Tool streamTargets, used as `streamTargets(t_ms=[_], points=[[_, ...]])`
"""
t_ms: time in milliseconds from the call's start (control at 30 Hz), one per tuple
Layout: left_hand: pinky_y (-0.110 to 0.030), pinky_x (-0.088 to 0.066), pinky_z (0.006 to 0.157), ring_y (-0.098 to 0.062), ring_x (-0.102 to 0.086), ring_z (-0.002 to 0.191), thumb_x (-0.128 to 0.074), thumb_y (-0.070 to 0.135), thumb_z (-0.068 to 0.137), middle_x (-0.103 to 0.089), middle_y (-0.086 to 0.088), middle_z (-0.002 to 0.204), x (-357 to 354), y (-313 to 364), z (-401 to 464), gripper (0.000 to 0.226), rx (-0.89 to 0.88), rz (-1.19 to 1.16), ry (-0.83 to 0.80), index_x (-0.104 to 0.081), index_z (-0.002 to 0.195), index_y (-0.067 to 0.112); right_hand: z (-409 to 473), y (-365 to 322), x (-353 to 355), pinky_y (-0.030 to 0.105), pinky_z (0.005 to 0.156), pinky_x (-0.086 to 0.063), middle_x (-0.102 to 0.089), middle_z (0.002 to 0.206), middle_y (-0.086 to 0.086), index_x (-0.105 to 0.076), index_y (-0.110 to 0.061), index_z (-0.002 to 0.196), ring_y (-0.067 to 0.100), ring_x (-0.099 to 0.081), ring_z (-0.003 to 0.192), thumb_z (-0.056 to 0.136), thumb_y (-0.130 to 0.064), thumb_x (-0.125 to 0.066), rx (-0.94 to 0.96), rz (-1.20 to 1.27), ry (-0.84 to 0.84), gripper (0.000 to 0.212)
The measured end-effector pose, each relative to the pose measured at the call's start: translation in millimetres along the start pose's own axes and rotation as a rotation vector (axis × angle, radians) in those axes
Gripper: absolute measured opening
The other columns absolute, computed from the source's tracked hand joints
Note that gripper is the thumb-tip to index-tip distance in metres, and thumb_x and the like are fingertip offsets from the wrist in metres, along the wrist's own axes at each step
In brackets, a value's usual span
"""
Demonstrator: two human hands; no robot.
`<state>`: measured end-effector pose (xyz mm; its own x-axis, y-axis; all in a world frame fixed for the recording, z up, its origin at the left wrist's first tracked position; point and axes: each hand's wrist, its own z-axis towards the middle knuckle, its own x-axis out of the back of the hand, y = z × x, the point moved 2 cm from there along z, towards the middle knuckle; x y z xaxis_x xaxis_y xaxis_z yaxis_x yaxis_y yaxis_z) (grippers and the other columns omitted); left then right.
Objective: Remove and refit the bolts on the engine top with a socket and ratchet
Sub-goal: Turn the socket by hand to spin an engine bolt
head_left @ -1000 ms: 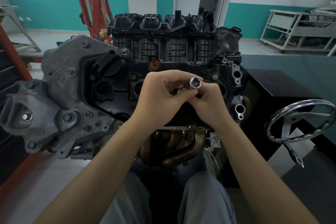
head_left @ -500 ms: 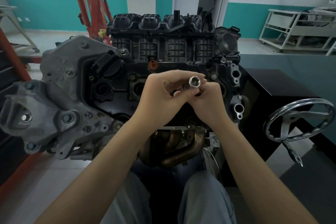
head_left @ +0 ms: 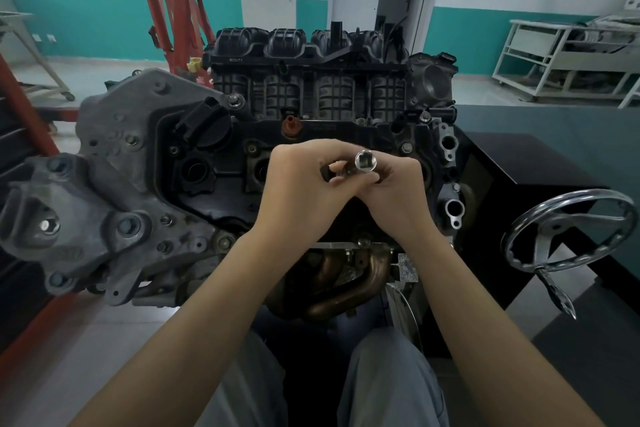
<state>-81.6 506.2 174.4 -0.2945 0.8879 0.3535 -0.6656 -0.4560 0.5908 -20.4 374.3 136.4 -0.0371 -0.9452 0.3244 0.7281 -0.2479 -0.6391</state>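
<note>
Both hands meet over the middle of the black engine top. My right hand grips a chrome socket whose square drive hole faces the camera. My left hand pinches a threaded bolt that sticks out to the left of the socket. Whether the bolt's end sits inside the socket is hidden by my fingers. Bolts stay seated on the cover, one at the right and one at the left. No ratchet is in view.
A chrome handwheel juts out on the right of the black engine stand. The grey timing cover bulges at the left. The exhaust manifold hangs below my wrists. A red hoist and a white cart stand behind.
The socket has tipped so its square hole faces the camera. My left fingers have drawn the bolt a little leftwards, showing its thread. Both hands stay in place.
</note>
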Motion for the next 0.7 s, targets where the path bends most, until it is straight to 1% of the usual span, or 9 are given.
streamTargets(t_ms=[67,133,200,267,333,400,500,600,700], points=[[-0.023,-0.055,0.078,-0.003,-0.067,0.085,-0.079,0.009,0.075,-0.073,0.006,0.087,-0.6,0.4,-0.9,0.019,-0.026,0.049,0.055,-0.076,0.093,0.013,0.1,-0.7,0.4,0.036,0.078,-0.056,-0.074,0.088,0.004,-0.074,-0.003,0.095,0.015,-0.070,0.086,0.080,-0.002,-0.073,0.021,-0.023,0.003,0.015],[-0.027,-0.055,0.083,-0.004,-0.068,0.090,-0.075,0.004,0.078,-0.071,0.007,0.093,-1.9,-0.6,-1.1,0.023,0.000,-0.025,0.040,-0.074,0.099,0.012,-1.0,-2.9,0.5,0.024,0.080,-0.053,-0.072,0.091,-0.006,-0.071,-0.010,0.098,0.005,-0.068,0.090,0.082,-0.003,-0.070,0.048,-0.016,-0.034,0.017],[-0.035,-0.055,0.089,-0.011,-0.069,0.097,-0.070,-0.003,0.081,-0.072,-0.001,0.099,-2.3,-2.8,-0.2,0.029,0.048,-0.186,-0.030,-0.071,0.106,0.010,-1.9,-4.5,-0.3,0.011,0.076,-0.047,-0.066,0.088,-0.022,-0.066,-0.023,0.099,-0.006,-0.064,0.086,0.083,-0.006,-0.065,0.042,-0.028,-0.060,0.023],[-0.040,-0.054,0.092,-0.017,-0.068,0.101,-0.066,-0.008,0.082,-0.072,-0.008,0.101,-2.3,-3.6,0.7,0.030,0.044,-0.284,-0.106,-0.069,0.108,0.006,-1.8,-3.5,-0.5,0.009,0.071,-0.046,-0.063,0.080,-0.027,-0.066,-0.026,0.094,-0.010,-0.063,0.079,0.081,-0.008,-0.064,0.018,-0.026,-0.017,0.022],[-0.041,-0.054,0.091,-0.018,-0.068,0.100,-0.068,-0.008,0.081,-0.072,-0.009,0.100,-2.2,-4.3,1.5,0.027,0.034,-0.286,-0.126,-0.070,0.105,0.003,-1.2,-1.0,-0.1,0.018,0.072,-0.051,-0.068,0.079,-0.017,-0.071,-0.020,0.090,-0.001,-0.067,0.079,0.079,-0.005,-0.070,-0.001,-0.017,0.036,0.019],[-0.039,-0.056,0.084,-0.014,-0.070,0.093,-0.077,0.000,0.075,-0.073,-0.003,0.094,-1.6,-4.2,1.6,0.023,0.029,-0.200,-0.055,-0.073,0.097,0.007,-0.5,0.4,-0.7,0.032,0.075,-0.056,-0.073,0.081,-0.003,-0.074,-0.011,0.088,0.011,-0.070,0.081,0.078,-0.001,-0.073,-0.008,-0.008,0.046,0.014],[-0.033,-0.057,0.077,-0.006,-0.069,0.084,-0.081,0.007,0.073,-0.072,0.008,0.085,-0.9,-3.4,1.1,0.023,-0.002,-0.105,0.056,-0.073,0.091,0.018,-0.8,-0.6,-1.3,0.035,0.077,-0.056,-0.074,0.086,0.002,-0.074,-0.005,0.093,0.013,-0.070,0.085,0.079,-0.005,-0.073,0.019,-0.016,0.036,0.014],[-0.032,-0.056,0.084,-0.008,-0.069,0.093,-0.074,0.001,0.078,-0.072,0.003,0.094,-2.0,-3.1,1.2,0.026,-0.013,-0.181,0.014,-0.071,0.102,0.013,-2.5,-4.0,-0.9,0.019,0.079,-0.051,-0.069,0.089,-0.015,-0.069,-0.018,0.098,0.000,-0.066,0.088,0.083,-0.008,-0.067,0.047,0.000,-0.015,0.018],[-0.035,-0.055,0.089,-0.016,-0.069,0.098,-0.067,-0.007,0.081,-0.072,-0.005,0.099,-1.5,-3.1,2.3,0.032,-0.001,-0.333,-0.098,-0.067,0.108,0.009,-1.6,-5.2,0.4,0.008,0.071,-0.045,-0.065,0.075,-0.029,-0.064,-0.027,0.094,-0.010,-0.063,0.078,0.081,-0.009,-0.063,0.006,0.025,-0.016,0.022]])
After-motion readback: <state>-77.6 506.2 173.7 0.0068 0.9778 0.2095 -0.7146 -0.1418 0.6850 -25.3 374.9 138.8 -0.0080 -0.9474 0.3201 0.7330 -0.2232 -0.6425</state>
